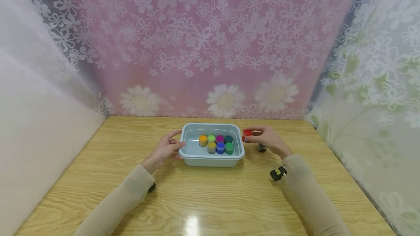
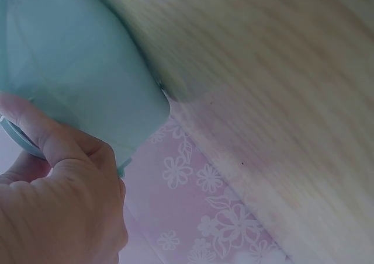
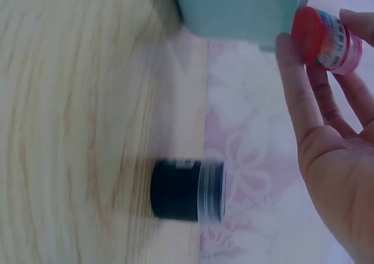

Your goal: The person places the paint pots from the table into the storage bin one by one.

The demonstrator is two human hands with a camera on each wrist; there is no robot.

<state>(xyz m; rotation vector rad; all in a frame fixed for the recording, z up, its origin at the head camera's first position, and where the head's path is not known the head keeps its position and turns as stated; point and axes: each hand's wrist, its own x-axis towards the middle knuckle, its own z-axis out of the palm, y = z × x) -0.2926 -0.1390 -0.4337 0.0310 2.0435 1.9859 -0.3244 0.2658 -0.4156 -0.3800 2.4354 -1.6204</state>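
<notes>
A pale blue plastic tub (image 1: 210, 162) stands on the table, with several small paint jars in it: orange, lime, magenta, dark teal, ochre, blue (image 1: 220, 148) and green. My left hand (image 1: 165, 149) grips the tub's left rim, thumb over the edge and fingers against the outer wall, as the left wrist view also shows. At the tub's right side, my right hand (image 1: 268, 139) pinches a red paint jar (image 3: 333, 41) between thumb and fingers, level with the rim. Below that hand a black paint jar (image 3: 178, 189) with a clear lid stands upright on the table.
The wooden table (image 1: 197, 199) runs back to a pink flowered curtain (image 1: 210, 46), and pale cloth hangs along both sides. A small black camera (image 1: 278, 173) is strapped at my right wrist, and another shows partly under the left sleeve.
</notes>
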